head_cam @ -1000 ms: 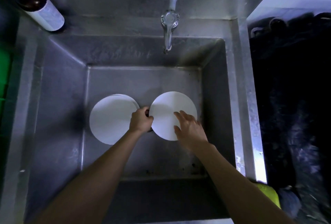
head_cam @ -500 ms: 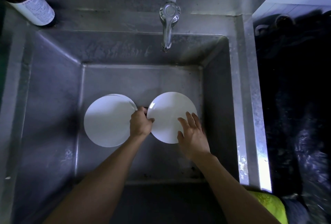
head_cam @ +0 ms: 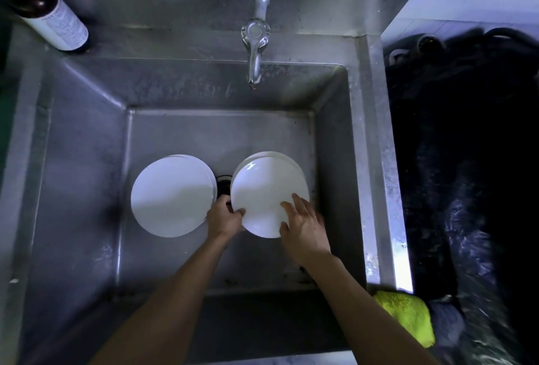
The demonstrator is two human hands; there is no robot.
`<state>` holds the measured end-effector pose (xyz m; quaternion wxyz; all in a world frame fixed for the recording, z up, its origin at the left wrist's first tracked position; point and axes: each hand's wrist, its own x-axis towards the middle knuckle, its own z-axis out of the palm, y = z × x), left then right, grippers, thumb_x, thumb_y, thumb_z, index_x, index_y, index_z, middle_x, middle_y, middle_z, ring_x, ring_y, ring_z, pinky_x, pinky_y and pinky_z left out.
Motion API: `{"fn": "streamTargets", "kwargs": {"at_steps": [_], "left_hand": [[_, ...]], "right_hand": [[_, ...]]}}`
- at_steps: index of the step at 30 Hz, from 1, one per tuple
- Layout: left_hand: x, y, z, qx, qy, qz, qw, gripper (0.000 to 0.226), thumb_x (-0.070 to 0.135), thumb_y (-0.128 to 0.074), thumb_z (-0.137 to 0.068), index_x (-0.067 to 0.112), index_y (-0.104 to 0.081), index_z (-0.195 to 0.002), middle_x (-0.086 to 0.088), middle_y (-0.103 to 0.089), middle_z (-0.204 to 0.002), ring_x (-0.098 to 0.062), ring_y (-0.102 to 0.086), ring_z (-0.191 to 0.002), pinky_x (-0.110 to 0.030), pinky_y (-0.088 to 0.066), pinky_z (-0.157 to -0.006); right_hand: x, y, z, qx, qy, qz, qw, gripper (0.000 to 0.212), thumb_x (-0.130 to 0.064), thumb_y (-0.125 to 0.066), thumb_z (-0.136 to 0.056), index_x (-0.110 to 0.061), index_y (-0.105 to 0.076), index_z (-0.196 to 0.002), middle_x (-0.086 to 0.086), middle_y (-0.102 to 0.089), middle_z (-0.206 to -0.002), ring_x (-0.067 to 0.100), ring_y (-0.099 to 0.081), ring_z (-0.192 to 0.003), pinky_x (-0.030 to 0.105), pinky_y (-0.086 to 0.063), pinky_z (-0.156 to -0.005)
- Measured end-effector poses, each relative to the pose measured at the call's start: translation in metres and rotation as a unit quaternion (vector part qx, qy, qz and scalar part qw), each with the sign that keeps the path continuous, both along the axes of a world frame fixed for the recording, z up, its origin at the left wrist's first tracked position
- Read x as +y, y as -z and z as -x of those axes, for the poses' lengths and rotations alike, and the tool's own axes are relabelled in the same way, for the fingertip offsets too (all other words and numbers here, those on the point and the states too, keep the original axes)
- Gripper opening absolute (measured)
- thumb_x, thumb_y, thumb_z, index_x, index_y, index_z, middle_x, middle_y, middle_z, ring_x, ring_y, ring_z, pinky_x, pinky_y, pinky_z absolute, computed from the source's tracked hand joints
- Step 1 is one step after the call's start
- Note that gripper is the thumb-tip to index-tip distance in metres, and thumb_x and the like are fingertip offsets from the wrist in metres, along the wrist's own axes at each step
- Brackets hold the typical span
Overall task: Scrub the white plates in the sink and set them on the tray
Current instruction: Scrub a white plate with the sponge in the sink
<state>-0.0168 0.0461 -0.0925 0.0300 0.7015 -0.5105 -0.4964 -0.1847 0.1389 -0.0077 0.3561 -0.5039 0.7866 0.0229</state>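
Two stacks of white plates lie on the floor of the steel sink (head_cam: 87, 160). The left stack (head_cam: 172, 195) lies untouched. On the right stack, the top plate (head_cam: 262, 192) is tilted up off the plates under it. My left hand (head_cam: 223, 218) grips that top plate's left rim, thumb on its face. My right hand (head_cam: 303, 224) rests with spread, straight fingers on the plate's lower right part. The drain (head_cam: 224, 186) shows between the stacks. No tray is recognisable in view.
A tap (head_cam: 255, 43) hangs over the back of the sink, with no water running. A dark bottle with a white label (head_cam: 49, 14) stands on the back left ledge. A yellow-green sponge or cloth (head_cam: 408, 315) lies at the sink's front right corner. Dark clutter fills the right side.
The top right plate has lifted at its left edge, baring the plates beneath. My left hand has taken a firmer grip on its rim. My right hand slid slightly right along the plate.
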Motion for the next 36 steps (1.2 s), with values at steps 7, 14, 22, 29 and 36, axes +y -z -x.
{"fn": "streamTargets", "kwargs": {"at_steps": [7,14,22,29,36], "left_hand": [[0.013,-0.029,0.001,0.074,-0.112,-0.078,0.988,0.026,0.005,-0.061,-0.091,0.009,-0.057,-0.117,-0.011,-0.065,-0.113,-0.032,-0.063,-0.1,-0.029,-0.055,-0.051],[0.028,-0.068,-0.008,0.146,-0.148,-0.102,0.973,0.044,-0.003,-0.05,-0.095,0.025,-0.05,-0.128,-0.002,-0.055,-0.126,-0.028,-0.052,-0.113,-0.027,-0.054,-0.05],[0.047,-0.121,-0.008,0.193,-0.168,-0.105,0.961,0.049,-0.003,-0.043,-0.092,0.029,-0.053,-0.128,-0.006,-0.054,-0.135,-0.037,-0.056,-0.119,-0.043,-0.063,-0.067],[0.073,-0.163,-0.011,0.227,-0.188,-0.079,0.952,0.046,-0.002,-0.05,-0.089,0.027,-0.06,-0.124,-0.004,-0.062,-0.124,-0.027,-0.062,-0.102,-0.032,-0.059,-0.052],[0.099,-0.193,-0.001,0.243,-0.168,-0.074,0.953,0.053,-0.004,-0.048,-0.091,0.024,-0.058,-0.135,-0.001,-0.061,-0.132,-0.03,-0.061,-0.115,-0.041,-0.062,-0.066]], "right_hand": [[0.01,-0.016,-0.004,-0.009,-0.009,0.0,1.0,0.049,-0.031,-0.052,-0.101,-0.027,-0.037,-0.147,0.0,-0.037,-0.158,0.027,-0.035,-0.145,0.05,-0.032,-0.119],[0.021,-0.044,-0.006,-0.02,-0.004,0.016,1.0,0.049,-0.028,-0.052,-0.1,-0.025,-0.04,-0.147,0.0,-0.041,-0.155,0.028,-0.038,-0.143,0.053,-0.03,-0.118],[0.044,-0.083,-0.011,-0.015,-0.004,0.029,0.999,0.049,-0.025,-0.05,-0.1,-0.022,-0.041,-0.147,0.001,-0.041,-0.154,0.027,-0.037,-0.143,0.053,-0.035,-0.116],[0.087,-0.121,0.002,0.029,0.021,0.079,0.996,0.053,-0.026,-0.051,-0.098,-0.026,-0.04,-0.149,0.001,-0.034,-0.16,0.025,-0.028,-0.148,0.049,-0.029,-0.115],[0.15,-0.137,0.021,0.105,0.028,0.086,0.99,0.052,-0.032,-0.048,-0.1,-0.025,-0.038,-0.151,0.001,-0.026,-0.164,0.021,-0.02,-0.151,0.044,-0.025,-0.117]]}}
